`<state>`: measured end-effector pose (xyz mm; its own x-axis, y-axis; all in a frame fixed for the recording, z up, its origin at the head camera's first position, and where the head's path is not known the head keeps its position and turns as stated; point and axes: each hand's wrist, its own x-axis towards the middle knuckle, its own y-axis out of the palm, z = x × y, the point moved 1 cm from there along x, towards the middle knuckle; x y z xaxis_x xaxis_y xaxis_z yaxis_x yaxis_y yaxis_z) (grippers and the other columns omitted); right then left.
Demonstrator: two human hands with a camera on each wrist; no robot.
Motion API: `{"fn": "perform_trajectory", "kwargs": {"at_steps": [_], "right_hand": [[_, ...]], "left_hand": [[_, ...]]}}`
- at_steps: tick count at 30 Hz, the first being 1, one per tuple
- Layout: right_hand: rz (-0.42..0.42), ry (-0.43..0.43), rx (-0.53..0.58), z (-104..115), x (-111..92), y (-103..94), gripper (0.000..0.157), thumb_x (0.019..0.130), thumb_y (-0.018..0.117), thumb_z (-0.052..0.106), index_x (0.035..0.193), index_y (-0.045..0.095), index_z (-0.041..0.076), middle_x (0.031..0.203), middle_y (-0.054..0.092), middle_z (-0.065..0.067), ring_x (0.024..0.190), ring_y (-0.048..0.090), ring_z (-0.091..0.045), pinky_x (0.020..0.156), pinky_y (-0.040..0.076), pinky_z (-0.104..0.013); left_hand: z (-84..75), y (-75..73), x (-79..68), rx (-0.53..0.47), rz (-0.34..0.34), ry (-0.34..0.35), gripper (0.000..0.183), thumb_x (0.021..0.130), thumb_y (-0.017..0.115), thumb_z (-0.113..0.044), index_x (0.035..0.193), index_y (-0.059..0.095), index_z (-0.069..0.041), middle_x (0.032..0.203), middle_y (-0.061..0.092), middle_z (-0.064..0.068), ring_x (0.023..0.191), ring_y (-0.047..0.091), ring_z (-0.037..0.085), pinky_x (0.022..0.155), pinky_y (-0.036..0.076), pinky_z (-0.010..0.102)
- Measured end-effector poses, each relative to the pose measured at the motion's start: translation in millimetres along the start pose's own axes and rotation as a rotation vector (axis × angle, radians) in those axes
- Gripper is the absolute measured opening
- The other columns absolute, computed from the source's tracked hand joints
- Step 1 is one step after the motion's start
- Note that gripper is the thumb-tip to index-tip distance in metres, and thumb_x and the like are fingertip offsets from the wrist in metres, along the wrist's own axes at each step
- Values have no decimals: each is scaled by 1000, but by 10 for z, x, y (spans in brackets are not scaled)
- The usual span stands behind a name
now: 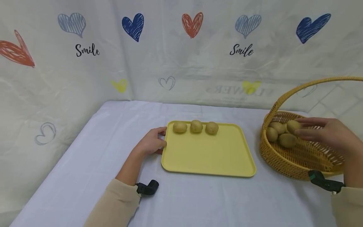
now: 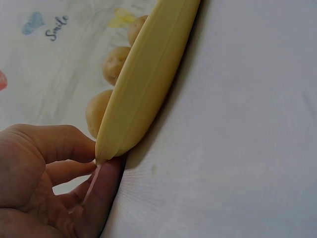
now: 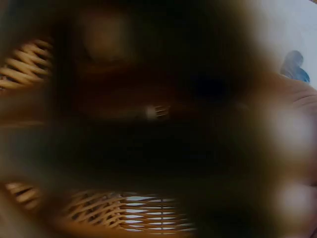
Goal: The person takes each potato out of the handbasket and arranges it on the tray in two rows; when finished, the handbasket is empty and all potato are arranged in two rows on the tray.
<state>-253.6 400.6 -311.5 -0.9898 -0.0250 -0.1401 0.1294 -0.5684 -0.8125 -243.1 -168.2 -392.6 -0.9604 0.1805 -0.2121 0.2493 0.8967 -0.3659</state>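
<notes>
In the head view, a yellow tray (image 1: 210, 154) lies on the table with three potatoes (image 1: 196, 126) in a row along its far edge. My left hand (image 1: 151, 142) grips the tray's left edge; the left wrist view shows thumb and fingers (image 2: 64, 144) pinching its rim. Over the wicker basket (image 1: 279, 165) at the right, my right hand (image 1: 326, 132) holds a potato (image 1: 293, 126) between thumb and fingers. Several other potatoes (image 1: 287, 140) sit in the basket's left part. A dark blur covers most of the right wrist view, hiding that grip.
The basket's tall arched handle (image 1: 314, 83) rises beside my right hand. A white cloth (image 1: 198, 198) covers the table. Behind hangs a pale curtain (image 1: 175, 56) printed with hearts and words.
</notes>
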Motion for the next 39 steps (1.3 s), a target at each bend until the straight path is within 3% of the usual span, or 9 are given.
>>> {"fn": "perform_trajectory", "kwargs": {"at_steps": [2, 5, 8, 12, 16, 23, 27, 34, 39], "right_hand": [[-1, 4, 16, -3, 1, 25, 89, 93, 69, 56, 156, 39, 1, 116, 55, 21, 80, 62, 11, 88, 53, -62], [8, -7, 24, 4, 3, 38, 90, 94, 68, 55, 157, 37, -1, 116, 52, 20, 82, 63, 10, 91, 50, -68], [-5, -17, -1, 37, 3, 16, 90, 94, 69, 54, 156, 38, -3, 123, 63, 6, 83, 65, 3, 85, 57, -55], [-21, -21, -23, 118, -14, -51, 89, 94, 70, 53, 156, 39, -3, 133, 63, -20, 82, 67, -2, 73, 59, -35], [-12, -20, -35, 209, -47, -99, 90, 95, 68, 54, 157, 37, -3, 145, 45, -38, 87, 70, -12, 73, 59, -37], [-4, -21, -62, 331, -87, -113, 89, 96, 65, 55, 156, 36, -5, 146, 45, -40, 88, 72, -17, 69, 58, -33], [11, -44, -73, 420, -113, -126, 85, 100, 62, 51, 156, 35, -7, 150, 36, -43, 92, 74, -28, 67, 58, -32], [21, -72, -36, 555, -126, -55, 84, 99, 64, 50, 159, 35, -1, 151, 42, -26, 84, 68, 4, 70, 58, -28], [22, -79, -48, 698, -149, -17, 84, 97, 65, 53, 159, 38, 3, 149, 45, -21, 84, 62, 10, 71, 57, -26]], "left_hand": [[-1, 2, 6, 3, 0, 0, 83, 83, 56, 6, 162, 33, -8, 146, 49, 13, 88, 60, 19, 67, 63, 34], [-1, 4, 11, -1, 1, -5, 83, 83, 57, 6, 162, 33, -8, 145, 50, 13, 87, 60, 19, 67, 63, 33], [-3, -1, 8, -3, 1, -9, 83, 83, 57, 6, 162, 33, -8, 145, 49, 13, 87, 60, 19, 68, 64, 34], [-3, -10, 6, 7, -8, -9, 83, 83, 57, 6, 162, 34, -8, 146, 50, 12, 89, 60, 20, 69, 64, 34], [1, -17, 11, 16, -13, -7, 83, 83, 56, 5, 161, 35, -9, 146, 50, 12, 89, 60, 20, 69, 64, 35], [11, -6, 25, 7, -5, -14, 82, 83, 57, 6, 161, 35, -9, 145, 50, 12, 91, 59, 20, 69, 64, 34], [16, -5, 21, 3, 0, -11, 82, 84, 56, 6, 161, 35, -9, 145, 50, 12, 89, 59, 20, 69, 64, 34], [-5, -9, -2, 1, 3, 1, 82, 83, 56, 6, 161, 34, -7, 144, 50, 13, 89, 60, 20, 68, 64, 35], [-12, -7, -16, -2, 1, 4, 82, 83, 56, 6, 161, 34, -6, 144, 49, 13, 88, 60, 19, 67, 64, 34]]}}
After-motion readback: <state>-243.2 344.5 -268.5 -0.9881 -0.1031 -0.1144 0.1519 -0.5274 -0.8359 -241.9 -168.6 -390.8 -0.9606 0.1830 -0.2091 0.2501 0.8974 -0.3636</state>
